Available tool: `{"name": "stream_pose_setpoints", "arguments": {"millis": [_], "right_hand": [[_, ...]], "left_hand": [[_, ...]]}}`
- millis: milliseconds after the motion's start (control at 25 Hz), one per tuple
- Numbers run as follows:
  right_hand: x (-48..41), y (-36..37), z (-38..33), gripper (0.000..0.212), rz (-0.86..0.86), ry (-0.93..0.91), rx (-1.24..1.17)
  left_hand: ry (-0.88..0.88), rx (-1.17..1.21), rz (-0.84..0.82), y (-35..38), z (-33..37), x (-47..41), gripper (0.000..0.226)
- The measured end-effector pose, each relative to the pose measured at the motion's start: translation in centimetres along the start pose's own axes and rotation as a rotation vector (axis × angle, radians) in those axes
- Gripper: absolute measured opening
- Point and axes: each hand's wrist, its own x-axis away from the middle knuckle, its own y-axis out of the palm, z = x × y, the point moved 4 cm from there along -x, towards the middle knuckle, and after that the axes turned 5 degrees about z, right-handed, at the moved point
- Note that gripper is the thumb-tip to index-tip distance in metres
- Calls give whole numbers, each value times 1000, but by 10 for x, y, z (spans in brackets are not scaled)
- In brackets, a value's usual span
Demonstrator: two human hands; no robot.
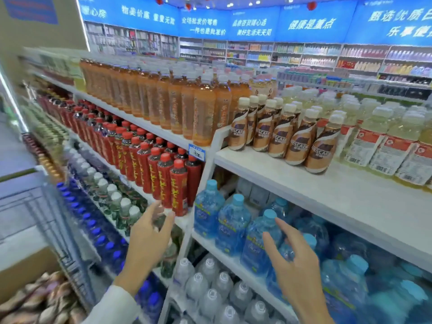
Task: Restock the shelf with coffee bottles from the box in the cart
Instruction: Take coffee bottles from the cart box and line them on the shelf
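Several brown coffee bottles (289, 134) with cream caps stand in rows on the white shelf (315, 192) at the upper right. A cardboard box (35, 272) sits in the wire cart (58, 220) at the lower left, with more coffee bottles (46, 302) lying in it. My left hand (147, 244) hovers with relaxed fingers and holds nothing, in front of the red bottles. My right hand (294, 260) is also empty, fingers spread, in front of the blue water jugs.
Orange tea bottles (187, 104) fill the top shelf at left, red-capped bottles (163, 174) the shelf below. Pale yellow drinks (385, 146) stand right of the coffee. Blue water jugs (233, 220) and clear bottles (210, 286) occupy the lower shelves. The shelf front before the coffee rows is bare.
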Motion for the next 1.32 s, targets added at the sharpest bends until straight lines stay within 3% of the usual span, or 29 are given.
{"name": "stream_pose_setpoints", "arguments": {"millis": [160,320,520,600,800,1080,1320], "right_hand": [[47,76,21,40,-212,105,-61],[92,166,26,37,-498,206,-27],[140,269,25,39,-721,226,-17],[154,307,22,41,-815,229,9],[173,395,10,38,-950,217,89],[190,486,-18,41,-1092,230,234],[194,539,-30,45,-1220,261,275]], "left_hand": [[-172,-134,99,-72,-78,67,51],[-367,-225,196,-136,-145,126,44],[-570,-179,310,-199,-200,168,66],[-620,-202,335,-219,-222,175,62],[-769,-222,354,-262,-285,166,45],[-993,-159,309,-298,-357,135,49],[-1273,9,437,-293,-414,117,41]]}}
